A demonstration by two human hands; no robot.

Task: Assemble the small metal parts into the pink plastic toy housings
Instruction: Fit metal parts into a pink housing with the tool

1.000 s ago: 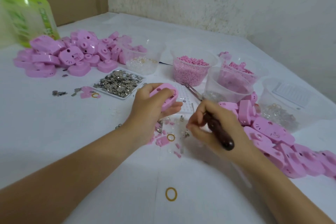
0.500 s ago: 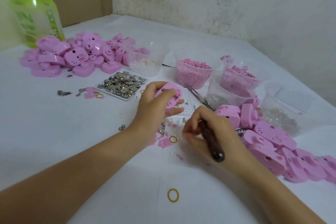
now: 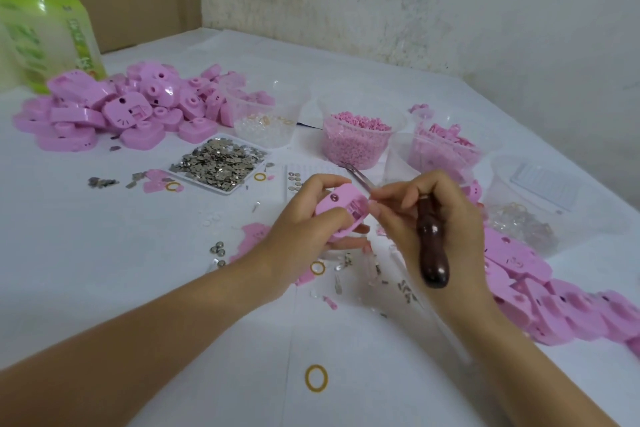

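Note:
My left hand [image 3: 304, 222] grips a pink plastic housing [image 3: 341, 206], tilted with its open slot toward my right hand. My right hand [image 3: 433, 215] holds a dark wooden-handled tool [image 3: 431, 246] in the palm, and its fingertips meet at the housing's opening; whether they pinch a small part is hidden. A white tray of small metal parts [image 3: 221, 163] lies left of the housing. Loose metal parts [image 3: 405, 288] are scattered on the white table [image 3: 104, 270] under my hands.
A pile of pink housings [image 3: 114, 107] sits far left, another [image 3: 554, 298] along the right. Clear cups hold pink pellets [image 3: 356, 139], pink pieces [image 3: 446, 146] and clear parts [image 3: 266, 121]. Tweezers [image 3: 358, 178] lie behind my hands. A green-labelled bottle [image 3: 45, 31] stands far left.
My right hand lifted from the table up to the housing's opening, tool handle still in the palm. My left hand turned the housing toward it.

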